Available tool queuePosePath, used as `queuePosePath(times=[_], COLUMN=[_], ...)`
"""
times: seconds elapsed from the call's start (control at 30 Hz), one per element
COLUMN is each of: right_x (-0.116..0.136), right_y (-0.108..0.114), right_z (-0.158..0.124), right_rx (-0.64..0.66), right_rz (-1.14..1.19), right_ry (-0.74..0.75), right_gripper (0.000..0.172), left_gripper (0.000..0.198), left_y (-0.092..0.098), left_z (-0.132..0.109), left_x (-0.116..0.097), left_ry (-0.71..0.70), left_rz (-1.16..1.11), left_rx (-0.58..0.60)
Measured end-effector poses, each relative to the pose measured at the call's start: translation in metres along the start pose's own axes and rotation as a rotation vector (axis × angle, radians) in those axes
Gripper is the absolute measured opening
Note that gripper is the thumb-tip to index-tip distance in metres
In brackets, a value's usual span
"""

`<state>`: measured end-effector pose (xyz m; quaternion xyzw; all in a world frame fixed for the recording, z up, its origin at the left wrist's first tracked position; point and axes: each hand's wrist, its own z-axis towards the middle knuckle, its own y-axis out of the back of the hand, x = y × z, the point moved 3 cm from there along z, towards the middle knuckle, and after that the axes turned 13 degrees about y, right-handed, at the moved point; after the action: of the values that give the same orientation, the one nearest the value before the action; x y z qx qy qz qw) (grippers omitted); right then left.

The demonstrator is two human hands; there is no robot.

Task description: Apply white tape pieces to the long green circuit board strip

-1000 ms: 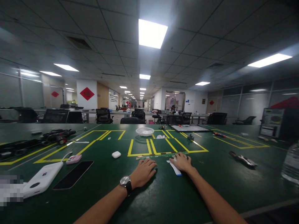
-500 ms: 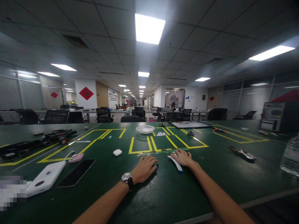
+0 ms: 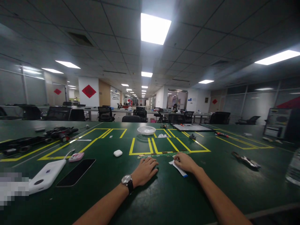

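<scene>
On the green table, my left hand [image 3: 145, 172] rests palm down with its fingers stretched out and nothing in it. Just beyond its fingertips lies a long, thin green circuit board strip [image 3: 161, 155]. My right hand [image 3: 187, 162] has its fingers curled together at the upper end of a white flat ribbon cable [image 3: 180, 170] with a blue tip. The fingertips are close to the strip's right part and partly hide it. Exactly how they grip the cable is hard to see.
A white basket [image 3: 146, 130] and crumpled paper [image 3: 162, 136] stand beyond the yellow tape. To the left are a white earbud case [image 3: 117, 153], a phone [image 3: 77, 172] and a power bank [image 3: 48, 175]. Pliers [image 3: 246, 161] and a water bottle [image 3: 294, 167] are at right.
My right hand has drawn slightly back toward me and its fingers have curled in. The ribbon cable has shifted a little right and nearer. My left hand stays put.
</scene>
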<state>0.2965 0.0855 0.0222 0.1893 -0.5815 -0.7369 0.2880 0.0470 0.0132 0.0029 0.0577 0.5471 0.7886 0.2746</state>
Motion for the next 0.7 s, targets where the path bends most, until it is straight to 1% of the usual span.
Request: queuePosePath(times=[0.17, 0.23, 0.33, 0.4, 0.53, 0.6, 0.7], right_x=[-0.004, -0.003, 0.005, 0.009, 0.009, 0.008, 0.014], right_y=[-0.001, -0.001, -0.004, -0.010, -0.026, -0.029, -0.026], right_z=[0.003, 0.006, 0.012, 0.019, 0.031, 0.034, 0.035], right_rx=[-0.053, -0.093, -0.137, -0.110, 0.038, 0.067, 0.056], right_rz=[0.097, 0.082, 0.017, -0.027, -0.030, -0.014, 0.047], right_ry=[0.007, 0.013, 0.009, -0.034, -0.143, -0.126, 0.000], right_gripper=[0.029, 0.029, 0.035, 0.044, 0.059, 0.063, 0.060], left_gripper=[0.029, 0.029, 0.031, 0.034, 0.037, 0.037, 0.034], left_y=[0.001, 0.001, 0.002, 0.002, 0.005, 0.007, 0.011], left_z=[0.001, 0.002, 0.002, 0.003, 0.004, 0.006, 0.009], left_x=[0.001, 0.002, 0.003, 0.003, 0.004, 0.006, 0.009], left_ry=[0.008, 0.016, 0.022, 0.018, 0.036, 0.058, 0.074], left_rz=[0.005, 0.021, 0.046, 0.059, 0.083, 0.086, 0.089], left_rx=[0.002, -0.003, -0.023, -0.031, -0.032, -0.033, -0.046])
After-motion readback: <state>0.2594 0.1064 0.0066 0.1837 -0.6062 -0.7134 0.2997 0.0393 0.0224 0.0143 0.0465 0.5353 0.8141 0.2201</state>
